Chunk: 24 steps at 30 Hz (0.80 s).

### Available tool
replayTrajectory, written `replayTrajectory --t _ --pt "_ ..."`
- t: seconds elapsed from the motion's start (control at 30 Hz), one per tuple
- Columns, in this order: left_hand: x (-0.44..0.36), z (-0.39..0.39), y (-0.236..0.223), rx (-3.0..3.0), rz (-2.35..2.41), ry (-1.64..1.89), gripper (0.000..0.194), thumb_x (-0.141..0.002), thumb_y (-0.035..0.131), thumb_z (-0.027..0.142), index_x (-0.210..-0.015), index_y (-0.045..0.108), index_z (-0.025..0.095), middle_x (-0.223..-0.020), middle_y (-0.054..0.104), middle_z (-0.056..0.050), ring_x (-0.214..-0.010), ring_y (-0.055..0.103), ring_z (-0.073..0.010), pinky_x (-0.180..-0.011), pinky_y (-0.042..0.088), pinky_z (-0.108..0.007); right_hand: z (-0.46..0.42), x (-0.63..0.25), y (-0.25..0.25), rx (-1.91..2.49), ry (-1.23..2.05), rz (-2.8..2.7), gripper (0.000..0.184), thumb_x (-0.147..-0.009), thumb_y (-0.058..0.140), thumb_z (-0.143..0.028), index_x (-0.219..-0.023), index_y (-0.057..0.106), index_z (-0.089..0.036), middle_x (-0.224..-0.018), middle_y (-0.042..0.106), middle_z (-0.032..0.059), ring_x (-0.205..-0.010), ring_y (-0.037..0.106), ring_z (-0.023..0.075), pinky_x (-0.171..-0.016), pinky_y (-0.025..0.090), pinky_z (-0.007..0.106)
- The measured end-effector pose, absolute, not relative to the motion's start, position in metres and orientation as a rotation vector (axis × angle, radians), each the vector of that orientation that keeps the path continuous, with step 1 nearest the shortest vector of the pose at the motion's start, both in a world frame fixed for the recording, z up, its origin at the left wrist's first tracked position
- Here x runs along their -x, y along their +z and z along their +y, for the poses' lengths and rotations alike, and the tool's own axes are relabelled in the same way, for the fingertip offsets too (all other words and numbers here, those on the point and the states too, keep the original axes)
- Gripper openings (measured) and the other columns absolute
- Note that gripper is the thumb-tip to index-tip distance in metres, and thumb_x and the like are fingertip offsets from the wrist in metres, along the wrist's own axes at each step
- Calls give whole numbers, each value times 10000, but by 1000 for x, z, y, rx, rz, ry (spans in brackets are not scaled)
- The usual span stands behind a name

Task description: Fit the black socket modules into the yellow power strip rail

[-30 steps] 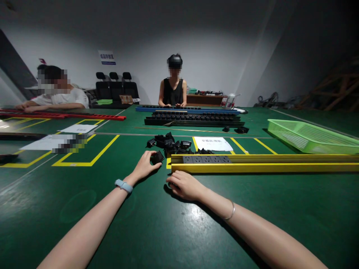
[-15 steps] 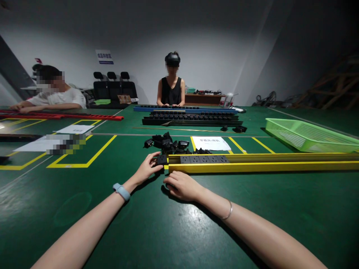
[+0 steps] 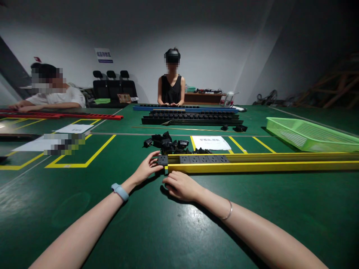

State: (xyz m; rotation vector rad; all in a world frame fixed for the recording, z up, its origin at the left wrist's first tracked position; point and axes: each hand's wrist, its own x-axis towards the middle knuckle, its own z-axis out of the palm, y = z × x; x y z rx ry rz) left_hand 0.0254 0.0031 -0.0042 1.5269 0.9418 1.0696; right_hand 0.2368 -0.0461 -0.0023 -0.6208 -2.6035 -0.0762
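Observation:
A black socket module [image 3: 162,160] sits at the left end of the yellow rail [image 3: 252,166], between the fingers and thumb of my left hand [image 3: 145,168]. Inside the rail, a short gap to the right, stands a row of several black socket modules [image 3: 204,159] with slotted faces. My right hand [image 3: 182,185] rests on the table just in front of the rail's left end, its fingers curled; what they hold, if anything, is hidden. Behind the rail's end lies a heap of loose black modules [image 3: 165,143].
A light green basket [image 3: 308,138] stands at the right. A printed sheet [image 3: 211,143] lies behind the rail. Farther off are black rails [image 3: 190,118], a blue rail [image 3: 146,108] and a red rail [image 3: 92,116]. One person [image 3: 171,87] sits opposite, another [image 3: 60,98] at the left.
The module in my left hand has shifted slightly right, into the open end of the yellow rail. My right hand has stayed nearly where it was.

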Motion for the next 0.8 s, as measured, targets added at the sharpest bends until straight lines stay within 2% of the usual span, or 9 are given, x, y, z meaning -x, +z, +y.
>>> replayTrajectory --t 0.8 --pt "-26 -1 2 -1508 936 1063 699 -718 734 287 -1326 400 202 -1372 487 -119 -1226 523 -256 -1063 407 -436 -48 -237 1 621 -69 -2603 160 -887 506 -218 -1032 555 -173 -846 602 57 -790 512 181 -728 414 286"
